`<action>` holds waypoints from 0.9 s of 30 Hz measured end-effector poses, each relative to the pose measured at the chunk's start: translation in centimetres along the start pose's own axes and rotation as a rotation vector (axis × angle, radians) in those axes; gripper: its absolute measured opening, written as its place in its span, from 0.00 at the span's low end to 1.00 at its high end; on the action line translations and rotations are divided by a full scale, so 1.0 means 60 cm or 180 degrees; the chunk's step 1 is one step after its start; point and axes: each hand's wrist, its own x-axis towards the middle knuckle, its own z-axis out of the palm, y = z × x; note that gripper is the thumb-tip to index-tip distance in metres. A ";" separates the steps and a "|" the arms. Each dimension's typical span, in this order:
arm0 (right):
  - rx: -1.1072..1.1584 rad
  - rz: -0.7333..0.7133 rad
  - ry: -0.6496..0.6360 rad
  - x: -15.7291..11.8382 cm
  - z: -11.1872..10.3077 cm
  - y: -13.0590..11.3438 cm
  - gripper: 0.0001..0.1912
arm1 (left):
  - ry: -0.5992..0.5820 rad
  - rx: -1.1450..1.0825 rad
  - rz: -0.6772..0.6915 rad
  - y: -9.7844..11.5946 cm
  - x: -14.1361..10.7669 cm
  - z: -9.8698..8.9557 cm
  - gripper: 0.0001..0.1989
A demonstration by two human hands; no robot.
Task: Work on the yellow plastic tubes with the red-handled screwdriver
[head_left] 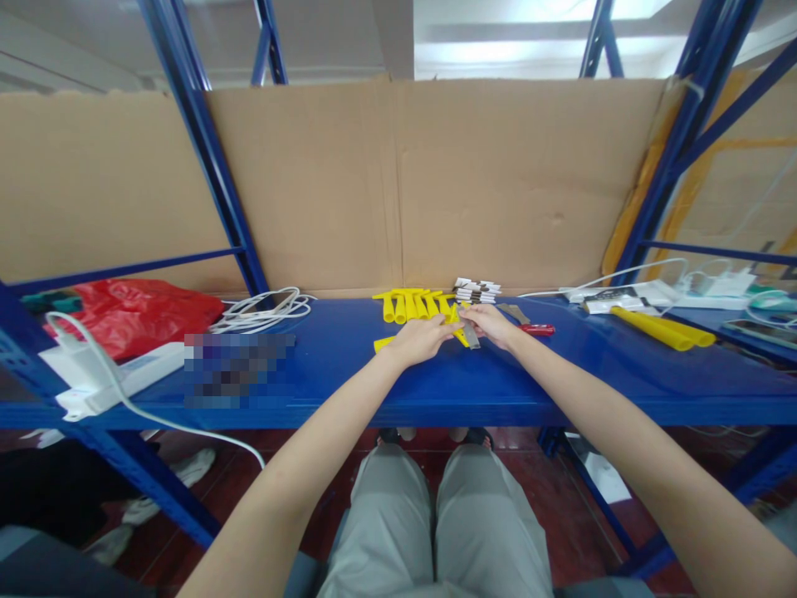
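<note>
My two hands meet above the blue shelf top, with the fingers of both closed. My left hand (pixel 423 339) pinches a yellow plastic piece, mostly hidden behind its fingers. Against that piece, my right hand (pixel 490 323) holds a flat grey strip (pixel 471 336) that slants down between the hands. Just behind them lies a row of several yellow T-shaped handles (pixel 411 306), their hollow ends toward me. Part of another yellow piece (pixel 382 343) shows beside my left wrist. A small red-handled tool (pixel 538 330) lies right of my right hand.
Behind my hands stands a stack of white-and-dark flat pieces (pixel 476 291). Two yellow tubes (pixel 660 328) lie at right near white power strips. A red plastic bag (pixel 137 320), coiled white cable (pixel 267 311) and power strip (pixel 149 365) occupy the left. Cardboard (pixel 498 183) closes the back.
</note>
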 end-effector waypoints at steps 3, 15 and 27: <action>0.0005 -0.0001 -0.0004 -0.002 0.005 0.001 0.21 | -0.0026 -0.0063 -0.0066 -0.004 0.001 0.000 0.22; -0.2898 -0.0183 0.1354 0.009 -0.054 -0.007 0.12 | 0.0071 -0.0250 -0.0332 -0.020 -0.003 0.001 0.22; -0.3587 0.0260 0.1242 0.016 -0.073 0.003 0.15 | 0.0096 -0.0315 -0.0406 -0.028 -0.006 0.002 0.21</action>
